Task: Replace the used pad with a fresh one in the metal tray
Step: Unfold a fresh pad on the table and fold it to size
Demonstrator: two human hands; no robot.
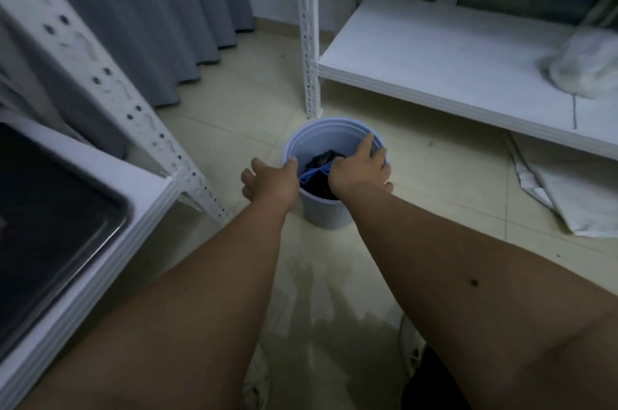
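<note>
While both hands (pixel 359 172) rest open-fingered on the bin (pixel 326 212), the metal tray (pixel 60 225) sits left.

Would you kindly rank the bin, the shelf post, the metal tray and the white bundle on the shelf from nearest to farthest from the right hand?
From the right hand:
1. Bin, touching, directly under it.
2. Shelf post, just behind the bin.
3. White bundle, far right on the shelf.
4. Metal tray, far left.

Glossy metal tray (pixel 67 209); ribbed plastic bin (pixel 324 212) (matt).
</note>
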